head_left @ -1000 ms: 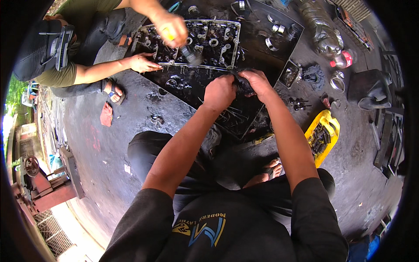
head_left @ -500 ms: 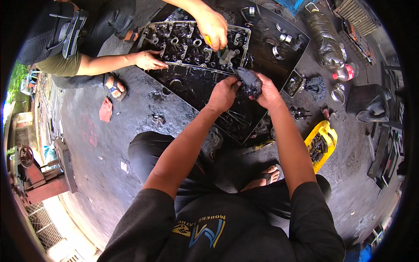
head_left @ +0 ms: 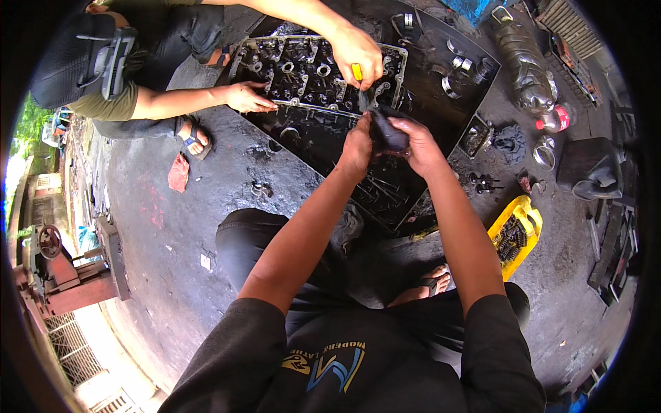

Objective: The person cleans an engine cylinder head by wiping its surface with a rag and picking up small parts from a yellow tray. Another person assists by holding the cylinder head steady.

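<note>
A black, oily-looking rag (head_left: pixel 390 136) is bunched between my hands above the dark metal tray (head_left: pixel 313 153). My left hand (head_left: pixel 357 146) is closed on its left edge. On the other side my right hand (head_left: pixel 417 143) grips it, thumb on top. Whether the rag wraps some part cannot be seen. Just beyond lies an engine cylinder head (head_left: pixel 317 108), greasy and full of valve-train parts. A co-worker's hand (head_left: pixel 358 55) works a yellow-handled brush (head_left: pixel 357 72) at its right end, close to my rag. The co-worker's other hand (head_left: pixel 249 98) rests at the head's left near edge.
Bearing shells (head_left: pixel 451 87) lie on the tray's far right; thin rods (head_left: pixel 379 189) lie in its near corner. To the right are a yellow container (head_left: pixel 529 224) of springs, a small metal pan (head_left: pixel 475 135), a large plastic bottle (head_left: pixel 520 62) and a black jerrycan (head_left: pixel 589 168).
My hands have shifted slightly left and nearer to me with the rag, which now hangs lower between them. The co-worker's brush hand has moved right and nearer. The whole view has shifted a little.
</note>
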Action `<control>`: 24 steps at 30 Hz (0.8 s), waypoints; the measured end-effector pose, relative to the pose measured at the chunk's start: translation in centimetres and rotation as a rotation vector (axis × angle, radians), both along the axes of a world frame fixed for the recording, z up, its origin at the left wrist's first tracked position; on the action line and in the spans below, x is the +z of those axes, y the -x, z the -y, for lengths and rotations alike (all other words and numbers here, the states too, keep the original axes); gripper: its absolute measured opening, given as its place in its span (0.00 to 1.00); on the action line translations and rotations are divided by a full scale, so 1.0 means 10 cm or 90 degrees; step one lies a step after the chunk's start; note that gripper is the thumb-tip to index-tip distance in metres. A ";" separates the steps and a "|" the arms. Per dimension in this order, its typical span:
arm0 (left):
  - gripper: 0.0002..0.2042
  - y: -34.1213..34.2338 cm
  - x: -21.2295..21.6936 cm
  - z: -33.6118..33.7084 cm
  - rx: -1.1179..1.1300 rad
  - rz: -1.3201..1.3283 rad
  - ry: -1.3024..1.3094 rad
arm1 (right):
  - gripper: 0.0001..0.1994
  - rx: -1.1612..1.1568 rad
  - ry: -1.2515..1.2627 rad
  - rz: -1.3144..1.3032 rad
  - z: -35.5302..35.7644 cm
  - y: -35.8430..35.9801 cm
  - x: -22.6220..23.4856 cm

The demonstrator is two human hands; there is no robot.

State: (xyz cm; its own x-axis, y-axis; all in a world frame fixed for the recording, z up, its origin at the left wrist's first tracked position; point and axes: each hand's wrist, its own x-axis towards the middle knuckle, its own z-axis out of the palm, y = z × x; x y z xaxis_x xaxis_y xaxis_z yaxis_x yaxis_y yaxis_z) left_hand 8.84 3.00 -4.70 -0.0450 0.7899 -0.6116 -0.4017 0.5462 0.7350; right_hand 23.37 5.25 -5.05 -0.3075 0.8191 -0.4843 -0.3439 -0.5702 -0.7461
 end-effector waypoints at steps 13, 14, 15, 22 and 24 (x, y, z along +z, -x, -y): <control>0.12 -0.01 0.04 0.02 0.057 0.218 0.075 | 0.19 0.105 -0.214 0.482 0.04 0.19 0.14; 0.10 0.02 0.02 -0.02 0.088 0.207 0.075 | 0.21 0.202 -0.224 0.588 0.07 0.20 0.19; 0.09 0.04 -0.01 -0.04 0.101 0.177 0.081 | 0.21 0.231 -0.200 0.629 0.10 0.25 0.24; 0.11 0.05 -0.04 -0.03 0.167 0.036 0.054 | 0.19 0.290 -0.199 0.748 0.16 0.24 0.60; 0.12 0.06 0.02 -0.05 0.181 0.002 0.069 | 0.19 0.288 -0.225 0.768 0.17 0.21 0.61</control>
State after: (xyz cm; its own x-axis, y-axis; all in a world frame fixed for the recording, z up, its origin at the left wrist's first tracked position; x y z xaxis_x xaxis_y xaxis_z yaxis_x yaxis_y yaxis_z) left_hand 8.24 3.47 -4.48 -0.2526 0.6763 -0.6920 -0.5522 0.4866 0.6770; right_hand 21.24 3.54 1.01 -0.1151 0.8964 -0.4281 0.7980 -0.1732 -0.5772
